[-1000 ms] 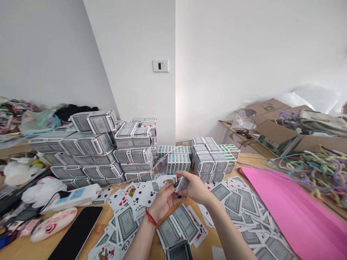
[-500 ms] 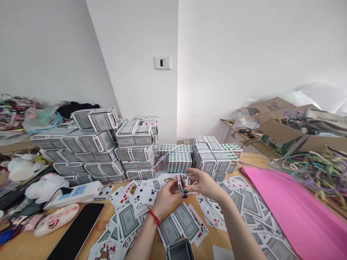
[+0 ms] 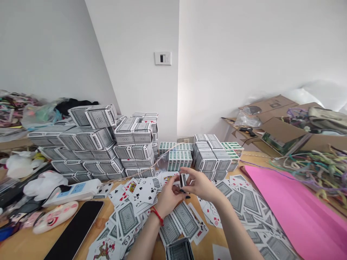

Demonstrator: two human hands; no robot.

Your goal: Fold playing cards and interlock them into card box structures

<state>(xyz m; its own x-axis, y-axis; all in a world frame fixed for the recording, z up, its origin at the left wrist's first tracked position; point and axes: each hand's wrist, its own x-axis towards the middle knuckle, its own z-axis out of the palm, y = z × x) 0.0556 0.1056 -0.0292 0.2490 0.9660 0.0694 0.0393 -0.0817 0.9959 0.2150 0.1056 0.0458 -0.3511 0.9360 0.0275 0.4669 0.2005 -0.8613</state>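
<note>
On the far left, a phone (image 3: pixel 74 230) is lying near the edge of the table (image 3: pixel 28 242), with a stack of blocks (image 3: pixel 99 139) rising behind it. Loose cards (image 3: pixel 128 219) are spreading toward the left hand (image 3: pixel 169 198), which is pinching a folded card (image 3: pixel 183 179) between thumb and fingers. The card is standing roughly on edge above the table, between the two hands. The right hand (image 3: pixel 200 186) is gripping it from the other side. Half a second ago the hands were holding separate pieces slightly apart; now they are closing on one spot, so the pieces seem to be being fitted together, though the fingers are hiding the join. Farther right, smaller blocks (image 3: pixel 210 159) are sitting behind, and a pink sheet (image 3: pixel 287 213) is lying beyond more cards (image 3: pixel 236 202).
</note>
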